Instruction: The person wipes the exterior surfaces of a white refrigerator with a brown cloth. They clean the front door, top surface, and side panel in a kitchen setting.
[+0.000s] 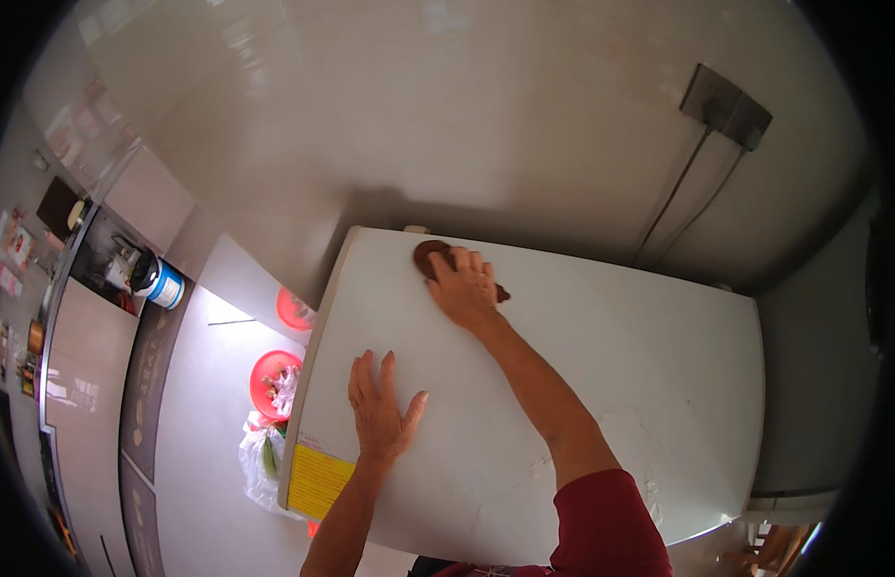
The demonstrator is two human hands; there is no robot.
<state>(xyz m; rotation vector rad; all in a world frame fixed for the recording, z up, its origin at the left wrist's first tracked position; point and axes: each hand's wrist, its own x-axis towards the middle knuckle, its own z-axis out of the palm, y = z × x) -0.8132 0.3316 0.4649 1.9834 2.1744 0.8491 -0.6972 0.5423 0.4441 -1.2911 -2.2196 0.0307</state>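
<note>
A brown cloth (432, 258) lies bunched on a broad white top (601, 337), close to its far edge. My right hand (464, 288) is pressed over this cloth, with the fingers curled around it and part of it hidden under the palm. Nearer to me and further left, my left hand (380, 409) rests on the same top with its fingers spread and nothing in it. A yellow label (317, 481) is stuck at the near left corner, beside my left forearm.
Behind the top rises a glossy wall with a dark socket plate (726, 106) and two plugged-in cords. Left of it, red basins (264, 385) and a plastic bag (262, 462) with something green stand lower down. A blue-and-white container (163, 282) is by the counter at far left.
</note>
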